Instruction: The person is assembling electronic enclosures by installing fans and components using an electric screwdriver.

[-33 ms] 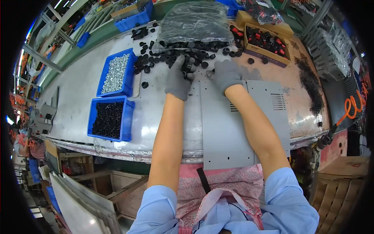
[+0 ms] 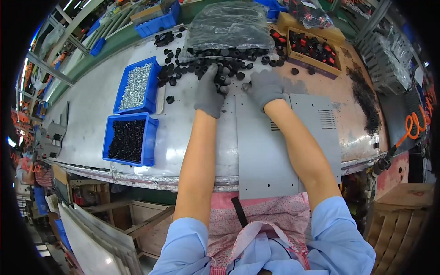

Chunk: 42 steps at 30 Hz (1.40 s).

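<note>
Reaching forward over the bench, both your hands wear grey knit gloves. Your left hand [image 2: 211, 89] is at the near edge of a heap of small black round parts [image 2: 215, 62]; its fingers are curled down around a few of those parts, gripping them at the fingertips. Your right hand [image 2: 267, 87] lies just beside it, palm down on the far end of a grey sheet-metal panel [image 2: 263, 151], fingers bent toward a small part at the panel's corner; whether they pinch it or only touch it, you cannot tell from this view.

The panel runs from under your hands back to the bench edge by your body; a second grey panel with vent slots [image 2: 321, 123] sits touching its right side. The black parts spill out from under a clear plastic bag [image 2: 229, 23] at the far side of the metal benchtop [image 2: 91, 105], loose ones scattered to the left of your left hand.

Left of your left arm: a blue bin of silver screws [image 2: 136, 87], and nearer to you a blue bin of black screws [image 2: 128, 140], the two almost touching. Far right: a cardboard box of black and red parts [image 2: 311, 48]. Right of the panels, a dark pile of small bits [image 2: 365, 98] lies on the bench. An orange coiled hose [image 2: 415, 123] hangs at the right rim.
</note>
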Each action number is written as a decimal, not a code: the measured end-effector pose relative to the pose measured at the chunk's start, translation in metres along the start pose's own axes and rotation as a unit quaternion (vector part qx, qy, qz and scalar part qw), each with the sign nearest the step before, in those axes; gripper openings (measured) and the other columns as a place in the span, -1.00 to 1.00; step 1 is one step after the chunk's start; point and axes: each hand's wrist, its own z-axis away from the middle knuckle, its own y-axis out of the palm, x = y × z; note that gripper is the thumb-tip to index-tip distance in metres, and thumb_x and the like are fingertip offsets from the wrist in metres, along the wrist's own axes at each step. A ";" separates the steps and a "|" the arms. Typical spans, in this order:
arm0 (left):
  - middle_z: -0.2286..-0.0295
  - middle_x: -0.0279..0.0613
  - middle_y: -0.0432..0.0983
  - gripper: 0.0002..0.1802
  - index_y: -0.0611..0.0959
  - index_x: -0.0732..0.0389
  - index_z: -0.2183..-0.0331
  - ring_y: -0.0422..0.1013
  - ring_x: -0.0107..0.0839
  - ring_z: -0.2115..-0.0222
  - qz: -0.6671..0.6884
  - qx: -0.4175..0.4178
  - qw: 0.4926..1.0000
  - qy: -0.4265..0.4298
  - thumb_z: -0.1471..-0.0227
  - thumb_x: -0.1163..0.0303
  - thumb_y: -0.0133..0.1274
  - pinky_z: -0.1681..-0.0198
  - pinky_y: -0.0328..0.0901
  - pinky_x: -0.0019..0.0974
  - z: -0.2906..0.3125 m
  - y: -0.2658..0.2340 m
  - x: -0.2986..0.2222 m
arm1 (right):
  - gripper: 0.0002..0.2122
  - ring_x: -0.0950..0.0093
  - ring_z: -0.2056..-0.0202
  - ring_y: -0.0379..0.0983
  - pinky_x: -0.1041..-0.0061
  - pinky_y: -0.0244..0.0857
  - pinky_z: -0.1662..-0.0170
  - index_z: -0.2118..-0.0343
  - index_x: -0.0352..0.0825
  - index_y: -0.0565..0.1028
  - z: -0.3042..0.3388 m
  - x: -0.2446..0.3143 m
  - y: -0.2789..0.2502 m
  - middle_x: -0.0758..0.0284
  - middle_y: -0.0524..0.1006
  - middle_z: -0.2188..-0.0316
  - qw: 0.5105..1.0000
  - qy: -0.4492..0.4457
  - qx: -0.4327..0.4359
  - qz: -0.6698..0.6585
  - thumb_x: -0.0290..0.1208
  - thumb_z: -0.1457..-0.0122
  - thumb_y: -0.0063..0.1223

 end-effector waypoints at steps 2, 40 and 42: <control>0.38 -0.27 0.50 -0.75 0.50 0.14 0.17 0.41 -0.47 0.52 -0.055 -0.009 0.998 0.023 -0.16 0.24 -0.09 0.65 0.15 -0.54 0.008 0.007 -0.002 | -0.59 0.20 0.14 0.42 0.19 0.32 0.15 0.18 -0.22 0.44 0.000 -0.003 0.001 0.16 0.48 0.21 1.000 -0.024 0.007 -0.012 0.05 -0.15 -0.13; 0.44 -0.17 0.48 -0.63 0.52 0.01 0.04 0.45 -0.29 0.42 -0.559 0.164 0.741 0.334 -0.06 0.24 -0.01 0.38 0.34 -0.25 0.035 0.043 0.071 | -0.78 0.67 0.75 0.20 0.63 0.07 0.70 0.37 -0.28 0.45 0.093 -0.130 -0.017 0.44 0.39 0.65 0.834 0.154 0.077 -0.524 -0.20 -0.16 -0.03; 0.47 -0.23 0.46 -0.60 0.48 0.11 0.01 0.42 -0.40 0.46 -0.430 0.166 0.882 0.096 -0.07 0.29 -0.04 0.44 0.32 -0.35 0.043 0.053 0.050 | -0.78 0.67 0.74 0.22 0.62 0.09 0.68 0.40 -0.29 0.44 0.096 -0.135 -0.016 0.42 0.41 0.65 0.837 0.159 0.075 -0.518 -0.20 -0.15 -0.02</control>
